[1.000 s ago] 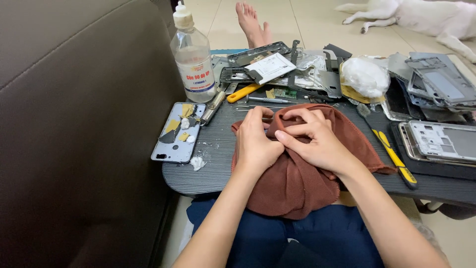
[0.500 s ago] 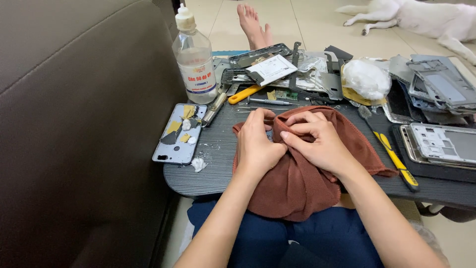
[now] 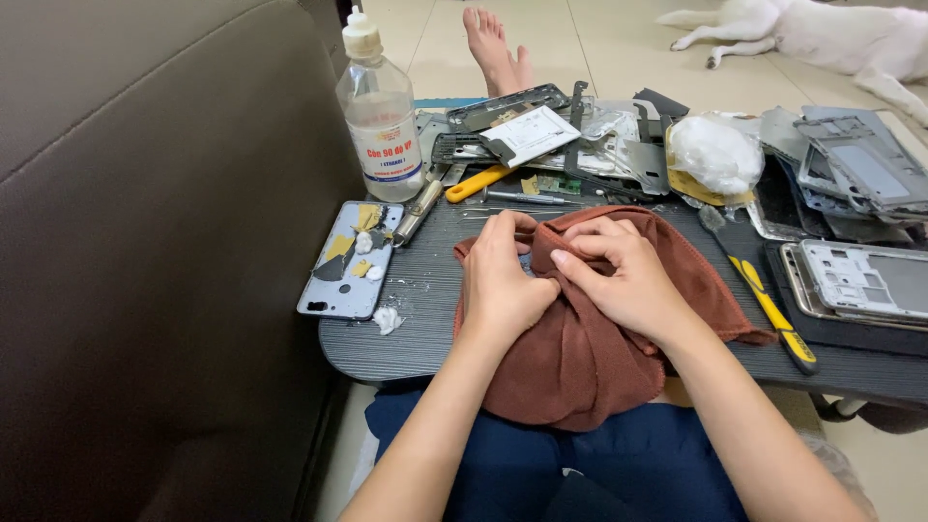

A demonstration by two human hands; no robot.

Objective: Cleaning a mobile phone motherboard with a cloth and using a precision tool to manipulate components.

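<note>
Both my hands press on a reddish-brown cloth point(image 3: 590, 358) that lies over the near edge of a dark lap table point(image 3: 425, 333) and hangs down over my lap. My left hand point(image 3: 503, 280) pinches the cloth at its upper left, fingers curled. My right hand point(image 3: 623, 275) lies over the middle of the cloth, its fingertips meeting the left hand. Something small and grey shows between the two hands under the cloth; I cannot tell what it is.
A clear plastic bottle point(image 3: 380, 116) stands at the table's far left. A phone back cover point(image 3: 353, 256) with yellow scraps lies left of the cloth. Phone frames point(image 3: 860, 275), metal parts point(image 3: 541, 130), a yellow-handled tool point(image 3: 768, 309) and a white bag point(image 3: 715, 155) crowd the back and right. A brown sofa point(image 3: 145, 242) rises at left.
My hands stay on the cloth with only small finger shifts; my left thumb has tucked closer to the right fingers. The view has tilted slightly.
</note>
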